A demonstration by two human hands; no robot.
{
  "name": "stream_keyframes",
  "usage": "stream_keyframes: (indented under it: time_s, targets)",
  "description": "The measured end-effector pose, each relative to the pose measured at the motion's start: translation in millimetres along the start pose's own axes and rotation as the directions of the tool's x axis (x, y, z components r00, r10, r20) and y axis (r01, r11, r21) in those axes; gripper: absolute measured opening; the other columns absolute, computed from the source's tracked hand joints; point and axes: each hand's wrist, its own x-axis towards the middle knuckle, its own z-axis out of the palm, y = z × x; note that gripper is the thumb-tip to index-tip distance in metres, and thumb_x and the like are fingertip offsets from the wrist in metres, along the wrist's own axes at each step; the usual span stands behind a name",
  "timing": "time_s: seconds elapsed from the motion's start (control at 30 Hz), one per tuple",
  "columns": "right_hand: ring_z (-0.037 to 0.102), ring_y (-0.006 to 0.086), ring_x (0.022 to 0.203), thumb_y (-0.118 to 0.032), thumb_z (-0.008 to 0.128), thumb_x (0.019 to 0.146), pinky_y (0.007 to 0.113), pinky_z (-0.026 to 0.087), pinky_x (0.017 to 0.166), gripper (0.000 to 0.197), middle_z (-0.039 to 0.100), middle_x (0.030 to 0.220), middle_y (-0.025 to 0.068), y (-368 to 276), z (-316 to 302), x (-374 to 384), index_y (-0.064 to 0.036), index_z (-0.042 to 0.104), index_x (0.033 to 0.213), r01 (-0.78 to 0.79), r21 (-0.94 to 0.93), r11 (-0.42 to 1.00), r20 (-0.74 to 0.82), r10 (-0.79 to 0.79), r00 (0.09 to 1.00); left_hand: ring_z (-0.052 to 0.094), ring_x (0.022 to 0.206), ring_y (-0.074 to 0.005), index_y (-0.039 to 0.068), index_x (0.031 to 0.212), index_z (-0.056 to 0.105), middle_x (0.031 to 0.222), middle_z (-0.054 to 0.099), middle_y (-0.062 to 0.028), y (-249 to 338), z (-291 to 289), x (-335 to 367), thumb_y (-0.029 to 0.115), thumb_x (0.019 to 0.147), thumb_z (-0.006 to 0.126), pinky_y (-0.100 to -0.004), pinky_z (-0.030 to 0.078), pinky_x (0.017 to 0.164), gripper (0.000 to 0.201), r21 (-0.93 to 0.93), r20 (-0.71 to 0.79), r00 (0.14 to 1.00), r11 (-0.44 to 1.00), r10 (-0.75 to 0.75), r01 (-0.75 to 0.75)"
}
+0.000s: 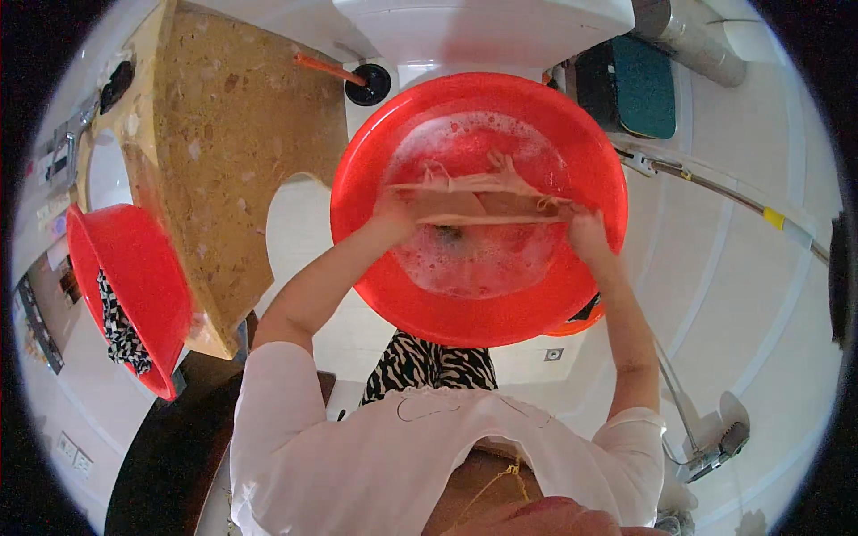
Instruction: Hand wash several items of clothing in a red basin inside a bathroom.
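Observation:
A large red basin (353,192) in front of me holds soapy water (483,279) with white suds. Stretched sideways just over the water is a peach-coloured garment (469,184) with thin straps; its exact kind is unclear. My left hand (396,213) grips one end, its fingers smeared by motion. At the other end, near the basin's right wall, my right hand (586,232) is closed on the fabric. The garment forms two taut bands with a gap between them, and a loose bit stands up from the far band.
On the left, a second red basin (147,263) holding black-and-white patterned cloth (121,326) stands by a tan stone counter (232,116). A plunger (368,85) and a white toilet (483,27) are beyond. A green-lidded bin (643,89), pole (715,186) and shower head (728,439) are right.

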Motion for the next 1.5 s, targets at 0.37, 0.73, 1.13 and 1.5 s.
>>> stream_keyframes:
  time_s: [0.37,0.73,1.13,1.5]
  targets:
    - [0.038,0.0348,0.131,-0.031,0.060,0.082,0.055,0.030,0.105,0.041,0.041,0.143,0.0110,-58,89,58,-0.0176,0.061,0.121,-0.062,-0.033,0.998,-0.379,0.045,0.924,0.054,0.111,-0.0365,0.008,0.095,0.067,0.113,0.060,-0.0146,46,50,60,0.028,0.081,0.058,-0.0483,0.041,0.094,0.026,0.072,-0.222,0.891,0.905,-0.395,0.419]
    - [0.033,0.0430,0.131,-0.040,0.064,0.081,0.059,0.030,0.104,0.061,0.034,0.147,0.0172,-66,68,72,-0.0179,0.049,0.136,-0.152,0.080,0.985,-0.436,0.172,0.883,0.040,0.121,-0.0384,0.021,0.134,0.048,0.136,0.039,-0.0167,62,28,55,0.022,0.075,0.070,-0.0547,0.037,0.098,0.063,-0.197,-0.239,0.799,0.834,-0.551,0.516]
    - [0.048,0.0424,0.114,-0.032,0.057,0.090,0.051,0.040,0.094,0.047,0.052,0.123,0.0224,-148,104,77,-0.0088,0.052,0.131,-0.118,0.635,0.764,-0.428,0.475,0.769,0.043,0.124,-0.0244,0.010,0.131,0.050,0.128,0.053,-0.0105,82,28,111,0.044,0.091,0.055,-0.0391,0.037,0.103,0.053,-0.944,0.182,0.819,-0.331,-0.544,-0.009]
    - [0.062,0.0393,0.083,-0.044,0.052,0.093,0.048,0.049,0.075,0.044,0.064,0.093,0.0213,-168,58,72,-0.0061,0.065,0.110,-0.103,0.825,0.556,-0.267,0.544,0.795,0.063,0.089,-0.0219,0.005,0.100,0.066,0.094,0.069,-0.0094,97,30,109,0.052,0.094,0.049,-0.0372,0.048,0.079,0.051,-0.851,0.523,0.496,-0.453,-0.693,0.265]
